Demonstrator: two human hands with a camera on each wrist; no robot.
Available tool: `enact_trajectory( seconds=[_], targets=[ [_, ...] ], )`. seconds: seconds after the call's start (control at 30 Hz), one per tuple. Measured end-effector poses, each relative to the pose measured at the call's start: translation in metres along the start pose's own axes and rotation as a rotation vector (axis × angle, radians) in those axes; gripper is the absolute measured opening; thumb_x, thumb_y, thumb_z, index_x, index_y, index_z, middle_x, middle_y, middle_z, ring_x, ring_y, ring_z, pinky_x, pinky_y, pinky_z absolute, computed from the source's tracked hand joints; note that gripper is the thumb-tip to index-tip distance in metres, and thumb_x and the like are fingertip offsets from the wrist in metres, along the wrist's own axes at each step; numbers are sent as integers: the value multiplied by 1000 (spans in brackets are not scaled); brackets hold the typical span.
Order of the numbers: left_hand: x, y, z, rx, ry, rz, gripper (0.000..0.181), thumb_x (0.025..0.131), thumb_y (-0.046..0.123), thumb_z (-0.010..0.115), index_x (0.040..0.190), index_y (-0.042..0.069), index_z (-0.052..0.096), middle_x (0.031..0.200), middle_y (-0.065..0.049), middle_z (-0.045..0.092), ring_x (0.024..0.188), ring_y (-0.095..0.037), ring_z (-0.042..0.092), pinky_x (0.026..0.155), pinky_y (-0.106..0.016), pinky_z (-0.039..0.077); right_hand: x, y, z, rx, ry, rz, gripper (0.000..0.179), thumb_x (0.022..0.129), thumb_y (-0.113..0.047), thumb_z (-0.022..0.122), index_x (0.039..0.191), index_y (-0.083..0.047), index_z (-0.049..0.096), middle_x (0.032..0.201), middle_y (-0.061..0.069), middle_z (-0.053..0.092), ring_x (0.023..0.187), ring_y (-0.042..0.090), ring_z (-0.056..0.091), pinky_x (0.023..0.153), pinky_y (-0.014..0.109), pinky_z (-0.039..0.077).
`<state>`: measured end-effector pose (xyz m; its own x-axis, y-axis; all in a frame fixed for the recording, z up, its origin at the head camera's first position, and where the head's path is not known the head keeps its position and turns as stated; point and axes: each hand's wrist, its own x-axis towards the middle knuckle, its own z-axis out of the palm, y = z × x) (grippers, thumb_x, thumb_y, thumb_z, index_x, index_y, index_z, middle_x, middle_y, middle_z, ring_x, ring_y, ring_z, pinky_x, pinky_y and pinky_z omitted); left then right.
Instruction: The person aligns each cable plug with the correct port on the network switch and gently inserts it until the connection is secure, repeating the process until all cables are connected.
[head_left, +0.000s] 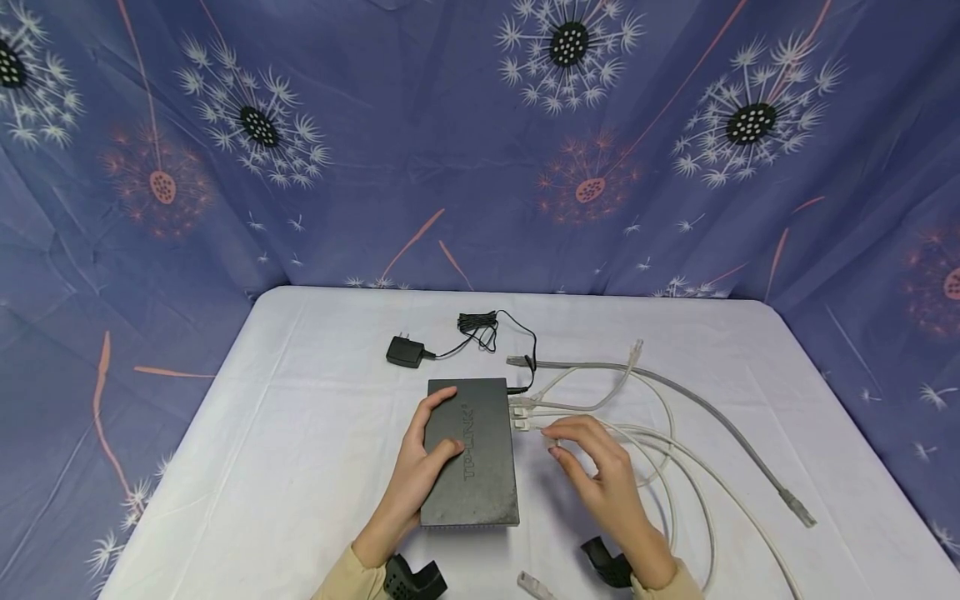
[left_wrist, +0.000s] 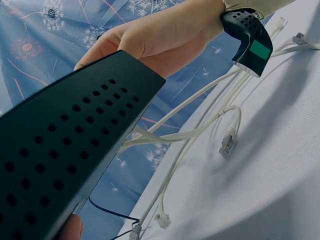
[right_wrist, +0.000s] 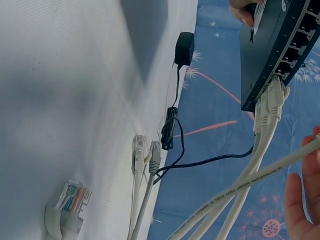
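A black TP-LINK network switch [head_left: 480,492] is held by my left hand [head_left: 420,462], thumb on its top face. Its perforated side [left_wrist: 75,135] fills much of the left wrist view. Several white network cables are plugged into its port side; their plugs [right_wrist: 272,100] sit side by side, with free ports beside them in the right wrist view. To the right of those ports, my right hand [head_left: 603,475] pinches a white network cable [right_wrist: 250,181] near its end between thumb and fingers. The plug in those fingertips is mostly hidden.
A black power adapter [head_left: 405,352] with a bundled cord [head_left: 477,322] lies behind the switch, its lead running to the switch. A grey cable [head_left: 720,408] curves across the right side. One loose clear plug [head_left: 534,585] lies at the front edge.
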<state>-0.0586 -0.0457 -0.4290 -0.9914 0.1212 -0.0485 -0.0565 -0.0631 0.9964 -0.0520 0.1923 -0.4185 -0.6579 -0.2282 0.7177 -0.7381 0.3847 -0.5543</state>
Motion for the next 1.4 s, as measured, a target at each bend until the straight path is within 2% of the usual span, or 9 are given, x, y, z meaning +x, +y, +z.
enact_trajectory(
  seconds=[0.33,0.43,0.57,0.63,0.9,1.17,1.4],
  targets=[
    [0,1,-2,6,-1,18,64,82,2,56,140,28,45,146,-4,35,124,-27,38,93,-45,30,1,1,3,-13,-26,-19,19,92,-9,62,109,-4,70,101,5,60,90,16,56,76,21,43],
    [0,2,-2,5,-3,15,65,82,2,56,140,30,45,146,-3,36,125,-26,37,93,-45,30,1,0,3,-25,-35,-10,21,88,-3,65,108,-4,69,99,4,61,86,15,56,75,20,43],
    [0,3,-1,11,-7,16,65,82,3,56,140,30,45,146,-2,35,126,-26,36,94,-47,29,2,-2,2,-33,-42,56,33,75,11,71,103,-6,68,95,5,63,83,16,57,76,18,44],
    [0,4,-1,11,-8,15,65,82,3,56,140,31,45,146,-2,35,126,-26,36,94,-47,28,2,-3,2,-38,-43,78,35,72,13,72,100,-7,67,94,4,64,84,17,57,77,18,44],
    [-1,6,0,-6,-12,18,66,82,2,55,139,35,44,145,1,36,126,-25,37,94,-48,28,3,-2,5,-81,-48,-1,31,71,10,72,96,-7,68,93,1,64,84,16,57,78,19,43],
    [-1,6,0,-4,-15,23,66,82,2,55,139,32,45,144,-1,37,124,-26,38,93,-47,28,6,-5,6,-75,-56,29,31,72,13,71,96,-5,69,93,4,59,85,19,57,79,19,41],
    [-2,7,2,-14,-14,15,67,81,2,56,138,34,45,143,0,38,123,-25,38,93,-46,29,7,-7,9,-89,-37,46,31,71,12,73,96,-6,70,91,3,62,85,20,58,81,18,41]
  ],
)
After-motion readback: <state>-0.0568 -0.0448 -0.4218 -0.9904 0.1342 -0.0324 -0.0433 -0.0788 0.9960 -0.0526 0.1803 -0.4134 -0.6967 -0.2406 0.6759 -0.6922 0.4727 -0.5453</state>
